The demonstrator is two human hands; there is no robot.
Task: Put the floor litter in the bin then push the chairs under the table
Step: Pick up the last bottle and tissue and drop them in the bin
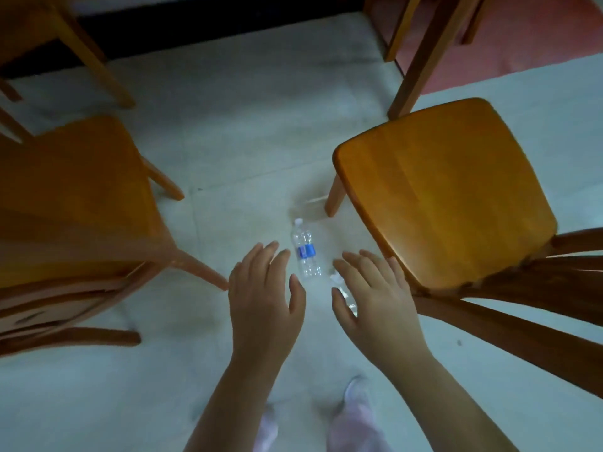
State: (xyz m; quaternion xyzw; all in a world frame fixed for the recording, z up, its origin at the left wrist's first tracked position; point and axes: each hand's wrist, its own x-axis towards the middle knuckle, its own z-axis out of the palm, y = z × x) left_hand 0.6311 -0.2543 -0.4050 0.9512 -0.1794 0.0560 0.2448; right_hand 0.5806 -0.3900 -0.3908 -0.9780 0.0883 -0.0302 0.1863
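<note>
While your left hand (265,300) and right hand (375,300) hover spread and empty, the clear plastic bottle (305,249) with its blue, unreadable label lies on the pale floor (228,141) between two orange wooden chairs (447,194).

You have a clear, glossy plastic bottle (305,251) with a blue label lying on a pale, smooth floor (228,151) of matt sheen. The chairs (447,190) on both sides of you are orange-brown wood, smooth and varnished, the right seat catching a soft shine.
</note>
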